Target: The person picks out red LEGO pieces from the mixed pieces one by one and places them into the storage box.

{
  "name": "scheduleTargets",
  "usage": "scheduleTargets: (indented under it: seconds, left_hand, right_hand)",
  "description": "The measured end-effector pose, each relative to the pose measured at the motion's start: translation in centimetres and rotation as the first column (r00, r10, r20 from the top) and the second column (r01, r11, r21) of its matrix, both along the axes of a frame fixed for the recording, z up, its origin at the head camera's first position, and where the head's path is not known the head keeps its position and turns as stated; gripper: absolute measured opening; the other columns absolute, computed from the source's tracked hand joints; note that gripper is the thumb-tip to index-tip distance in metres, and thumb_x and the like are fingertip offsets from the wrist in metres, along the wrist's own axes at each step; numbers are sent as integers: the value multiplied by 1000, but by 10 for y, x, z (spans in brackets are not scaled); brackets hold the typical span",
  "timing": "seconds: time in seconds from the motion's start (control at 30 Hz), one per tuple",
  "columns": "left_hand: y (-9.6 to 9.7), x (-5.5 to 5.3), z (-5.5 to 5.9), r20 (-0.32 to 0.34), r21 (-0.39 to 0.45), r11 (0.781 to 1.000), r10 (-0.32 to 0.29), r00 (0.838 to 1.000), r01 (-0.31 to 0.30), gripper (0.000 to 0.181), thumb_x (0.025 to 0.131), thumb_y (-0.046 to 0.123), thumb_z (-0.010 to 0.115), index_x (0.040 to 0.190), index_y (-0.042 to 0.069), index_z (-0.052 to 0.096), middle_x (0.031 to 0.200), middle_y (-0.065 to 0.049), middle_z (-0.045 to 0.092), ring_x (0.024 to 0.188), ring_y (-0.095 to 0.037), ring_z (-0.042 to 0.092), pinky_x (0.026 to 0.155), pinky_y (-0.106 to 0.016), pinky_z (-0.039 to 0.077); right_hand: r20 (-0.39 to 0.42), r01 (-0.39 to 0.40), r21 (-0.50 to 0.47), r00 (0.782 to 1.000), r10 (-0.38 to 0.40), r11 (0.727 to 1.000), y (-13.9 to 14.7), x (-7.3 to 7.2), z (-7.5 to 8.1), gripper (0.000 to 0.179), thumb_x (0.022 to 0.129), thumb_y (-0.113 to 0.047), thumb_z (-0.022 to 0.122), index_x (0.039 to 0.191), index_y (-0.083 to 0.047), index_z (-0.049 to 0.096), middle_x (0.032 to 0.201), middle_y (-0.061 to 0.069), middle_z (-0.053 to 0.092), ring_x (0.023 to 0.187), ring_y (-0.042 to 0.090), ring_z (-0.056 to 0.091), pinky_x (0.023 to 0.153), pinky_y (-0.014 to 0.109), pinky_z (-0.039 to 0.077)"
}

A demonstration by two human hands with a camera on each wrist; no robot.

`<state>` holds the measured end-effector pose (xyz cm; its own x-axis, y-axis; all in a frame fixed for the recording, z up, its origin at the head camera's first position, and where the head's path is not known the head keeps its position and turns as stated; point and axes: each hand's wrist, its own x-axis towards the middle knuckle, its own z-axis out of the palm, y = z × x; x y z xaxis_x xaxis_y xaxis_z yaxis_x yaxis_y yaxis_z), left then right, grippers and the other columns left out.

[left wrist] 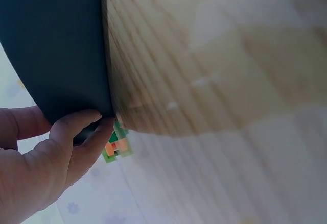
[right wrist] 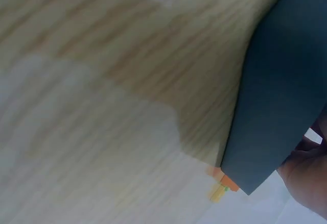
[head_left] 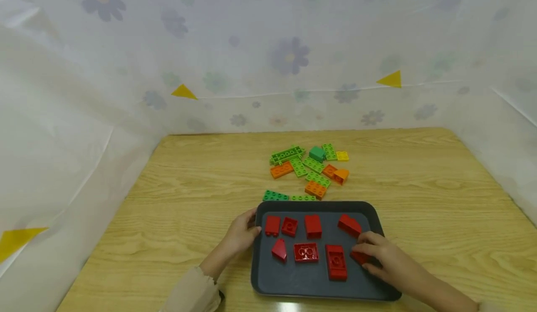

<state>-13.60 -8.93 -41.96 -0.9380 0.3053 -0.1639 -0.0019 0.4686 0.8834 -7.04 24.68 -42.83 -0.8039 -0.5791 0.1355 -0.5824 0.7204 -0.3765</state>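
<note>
A dark grey tray (head_left: 302, 286) lies near the front of the table with several red toy bricks in it. My left hand (head_left: 241, 232) grips its left rim, thumb over the edge; in the left wrist view the fingers (left wrist: 84, 132) bend against the outer wall. Inside the tray's right side, my right hand (head_left: 383, 258) pinches a red brick (head_left: 359, 257), mostly covered by the fingers. Just beyond it lies a red sloped brick (head_left: 350, 225), and to its left a long red brick (head_left: 336, 262). In the right wrist view the tray wall (right wrist: 276, 81) hides most of that hand.
Behind the tray lie loose green, orange and yellow bricks, among them an orange brick (head_left: 315, 189), a dark green brick (head_left: 275, 195) near the tray's far rim and a yellow brick (head_left: 342, 156). A flower-patterned white sheet (head_left: 260, 60) encloses the wooden table (head_left: 176, 200).
</note>
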Motion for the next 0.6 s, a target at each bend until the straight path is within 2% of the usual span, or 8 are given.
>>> scheduleTargets:
  seconds: [0.2, 0.43, 0.5, 0.6]
  left_hand:
    - [0, -1, 0, 7, -9, 1000, 6, 1000, -6, 50, 88, -7, 50, 135, -11, 37, 132, -30, 48, 122, -43, 47, 101, -48, 43]
    - [0, 0, 0, 1, -4, 1000, 1, 1000, -1, 49, 88, -8, 50, 135, -12, 37, 131, -31, 47, 122, -43, 47, 101, -48, 43]
    - [-1, 0, 0, 0, -4, 1000, 0, 1000, 0, 49, 87, -8, 50, 135, -13, 37, 131, -31, 47, 122, -44, 47, 101, -48, 43]
    - [-1, 1, -1, 1, -15, 1000, 6, 1000, -6, 49, 87, -7, 50, 134, -13, 37, 131, -32, 47, 122, -44, 46, 102, -49, 42]
  right_hand:
    - [-24, 69, -11, 997, -70, 998, -2, 4, -2, 34, 68, -7, 77, 100, -13, 69, 105, 4, 55, 87, 17, 57, 66, 27, 55]
    - [-9, 83, -12, 997, -83, 996, 0, 4, 0, 52, 69, -11, 78, 118, -4, 62, 107, 4, 55, 87, 12, 57, 66, 24, 54]
    - [-40, 101, -32, 994, -102, 994, 0, 4, 2, 53, 69, -12, 79, 119, -4, 62, 107, 4, 56, 87, 13, 58, 65, 24, 54]
    - [-165, 124, -118, 976, -142, 985, -2, 4, 5, 53, 66, -11, 80, 116, -5, 64, 106, 3, 59, 89, 12, 58, 67, 18, 54]
